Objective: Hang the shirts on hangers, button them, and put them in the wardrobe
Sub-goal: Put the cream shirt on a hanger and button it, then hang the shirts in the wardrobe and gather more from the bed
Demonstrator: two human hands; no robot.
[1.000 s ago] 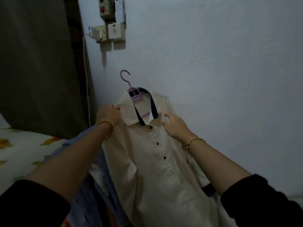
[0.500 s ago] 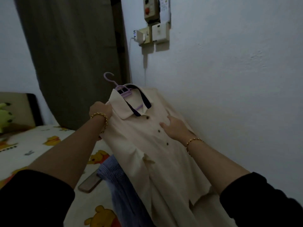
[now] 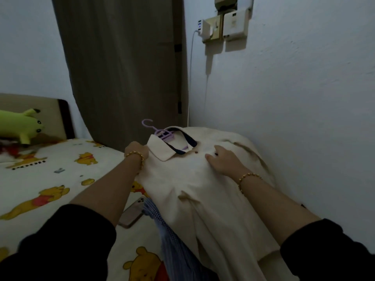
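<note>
Head view. My left hand point(image 3: 136, 151) grips the cream shirt point(image 3: 203, 189) at its shoulder, fingers curled into the cloth just beside the collar. My right hand point(image 3: 223, 161) rests on the shirt's front with fingers straight and spread, next to the dark buttons, holding nothing.

The shirt is on a purple hanger point(image 3: 164, 134) and is buttoned at the neck. Its long axis runs from the collar, at the far end, to the hem, which drops out of view near me. The hanger's hook points away from me, toward the brown curtain point(image 3: 121, 57). The shirt lies over the bed's point(image 3: 50, 179) wall-side edge, draped across a blue striped shirt point(image 3: 174, 240); I cannot tell whether its far shoulder touches the bed.

A phone point(image 3: 134, 213) lies on the bear-printed sheet, just beside the blue shirt. A green plush toy point(image 3: 18, 124) sits at the headboard. On the white wall point(image 3: 304, 98), a charger point(image 3: 205, 27) hangs from a socket, its cable trailing down.
</note>
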